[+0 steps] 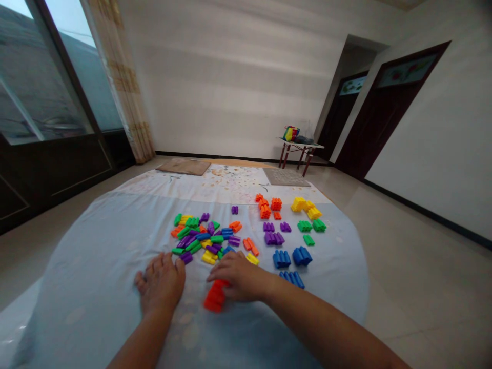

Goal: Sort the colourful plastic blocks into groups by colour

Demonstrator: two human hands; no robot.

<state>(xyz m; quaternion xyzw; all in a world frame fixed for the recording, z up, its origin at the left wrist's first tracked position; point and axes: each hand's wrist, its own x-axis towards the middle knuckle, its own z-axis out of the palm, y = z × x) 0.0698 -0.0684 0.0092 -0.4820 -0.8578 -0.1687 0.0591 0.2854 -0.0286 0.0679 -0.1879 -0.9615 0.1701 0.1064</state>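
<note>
My left hand (162, 281) lies flat on the tablecloth, fingers spread, just in front of a mixed pile of plastic blocks (198, 237) in green, purple, yellow, orange and blue. Nothing is in it. My right hand (244, 277) is closed at the near side of the pile, gripping a red ribbed plastic block (215, 296) that is blurred by motion. Its thumb and the lower fingers are partly hidden. Close beyond this hand are a yellow block (252, 259) and an orange block (251, 246).
Colour groups stand to the right: orange blocks (264, 209), yellow blocks (306, 207), green blocks (305, 226), purple blocks (274, 238) and blue blocks (282, 259). A brown board (183, 166) and a grey board (286, 177) lie at the round table's far edge.
</note>
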